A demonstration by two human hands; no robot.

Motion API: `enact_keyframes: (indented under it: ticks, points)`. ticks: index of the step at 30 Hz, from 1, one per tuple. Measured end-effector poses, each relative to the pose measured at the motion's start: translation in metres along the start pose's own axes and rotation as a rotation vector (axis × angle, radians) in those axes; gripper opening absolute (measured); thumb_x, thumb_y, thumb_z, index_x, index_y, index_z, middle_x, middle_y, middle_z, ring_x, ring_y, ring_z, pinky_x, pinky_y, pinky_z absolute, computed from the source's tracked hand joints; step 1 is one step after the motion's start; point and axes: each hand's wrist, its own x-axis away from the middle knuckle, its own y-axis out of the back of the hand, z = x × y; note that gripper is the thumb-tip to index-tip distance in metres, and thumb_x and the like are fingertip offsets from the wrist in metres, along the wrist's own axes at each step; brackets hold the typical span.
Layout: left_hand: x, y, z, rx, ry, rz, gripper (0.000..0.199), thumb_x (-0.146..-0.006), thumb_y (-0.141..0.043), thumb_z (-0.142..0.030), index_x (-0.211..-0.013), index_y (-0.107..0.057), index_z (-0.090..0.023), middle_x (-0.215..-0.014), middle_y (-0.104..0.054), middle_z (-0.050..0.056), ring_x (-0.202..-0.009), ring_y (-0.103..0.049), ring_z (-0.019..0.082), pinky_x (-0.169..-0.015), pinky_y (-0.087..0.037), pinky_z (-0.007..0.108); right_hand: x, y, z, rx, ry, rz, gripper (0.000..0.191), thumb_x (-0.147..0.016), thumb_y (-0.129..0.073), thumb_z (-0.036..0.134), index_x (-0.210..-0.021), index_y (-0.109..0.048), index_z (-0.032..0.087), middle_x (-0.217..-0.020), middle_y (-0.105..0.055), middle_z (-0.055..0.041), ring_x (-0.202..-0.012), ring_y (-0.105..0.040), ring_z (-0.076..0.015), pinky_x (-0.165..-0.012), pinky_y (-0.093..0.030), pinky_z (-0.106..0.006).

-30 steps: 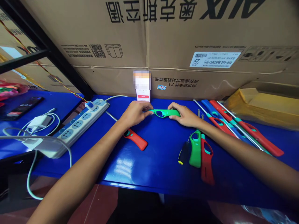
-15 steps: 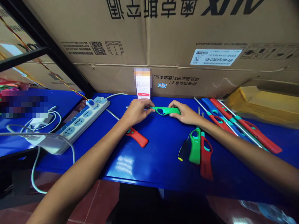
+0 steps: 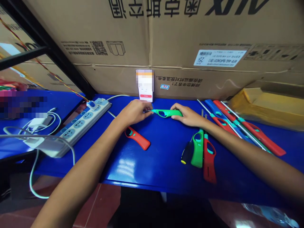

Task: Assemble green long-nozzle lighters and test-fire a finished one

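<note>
A green gas lighter point(image 3: 168, 113) lies level above the blue tabletop, held between both hands. My right hand point(image 3: 187, 116) is closed around the end of its handle. At its other end, the fingers of my left hand point(image 3: 134, 112) pinch the thin metal tube, whose tip is hidden behind the hand. Below my left wrist rests a red gas lighter point(image 3: 139, 138), its tube partly covered by the arm. Under my right forearm lie another green lighter point(image 3: 198, 153), a red lighter point(image 3: 209, 166) and a black screwdriver point(image 3: 187, 152) with a yellow end.
Several red and blue lighters point(image 3: 256, 129) with long tubes lie at the right, beside a yellow package point(image 3: 268, 107). A phone point(image 3: 145, 87) leans on the large cardboard box point(image 3: 118, 79). At the left are a power strip point(image 3: 83, 122), white cables and a black metal frame point(image 3: 45, 50).
My left hand has shifted left, and the tube tip that stuck out beyond it is now hidden. The green lighter has slid slightly left with my right hand on it.
</note>
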Motion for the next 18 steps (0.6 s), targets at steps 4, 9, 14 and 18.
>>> enact_keyframes:
  ticks: [4,9,14,18]
  points:
    - [0.001,0.004,0.004,0.042,0.024,0.041,0.020,-0.101,-0.073,-0.033,-0.109,-0.084,-0.018,-0.096,-0.084,0.008,-0.080,-0.074,0.020,-0.077,-0.051,0.033,0.000,0.002,0.000,0.008,-0.002,0.000,0.024,-0.099,-0.069,0.041,-0.117,-0.062,0.027,-0.117,-0.078,-0.0092,-0.103,-0.074,-0.0333,-0.096,-0.056,-0.049]
    - [0.002,0.007,0.013,0.027,-0.027,0.062,0.022,-0.107,-0.066,-0.034,-0.107,-0.082,-0.018,-0.100,-0.084,0.009,-0.083,-0.073,0.021,-0.078,-0.050,0.033,0.000,0.002,-0.001,-0.015,0.004,-0.004,0.024,-0.099,-0.069,0.042,-0.116,-0.062,0.027,-0.116,-0.078,-0.0091,-0.102,-0.073,-0.0324,-0.095,-0.056,-0.048]
    - [0.000,-0.003,0.007,-0.085,-0.093,0.072,0.021,-0.109,-0.058,-0.025,-0.103,-0.076,-0.016,-0.095,-0.079,0.011,-0.082,-0.070,0.023,-0.076,-0.047,0.034,0.001,0.001,-0.002,-0.001,0.005,-0.011,0.023,-0.098,-0.069,0.040,-0.116,-0.062,0.027,-0.117,-0.077,-0.0095,-0.102,-0.073,-0.0329,-0.095,-0.056,-0.049]
    - [-0.001,-0.009,0.002,-0.108,-0.117,0.048,0.021,-0.108,-0.057,-0.022,-0.095,-0.073,-0.016,-0.088,-0.076,0.011,-0.076,-0.067,0.022,-0.073,-0.045,0.035,0.001,-0.001,-0.003,0.006,0.005,-0.007,0.022,-0.098,-0.069,0.040,-0.115,-0.062,0.027,-0.117,-0.077,-0.0101,-0.103,-0.073,-0.0333,-0.096,-0.055,-0.049]
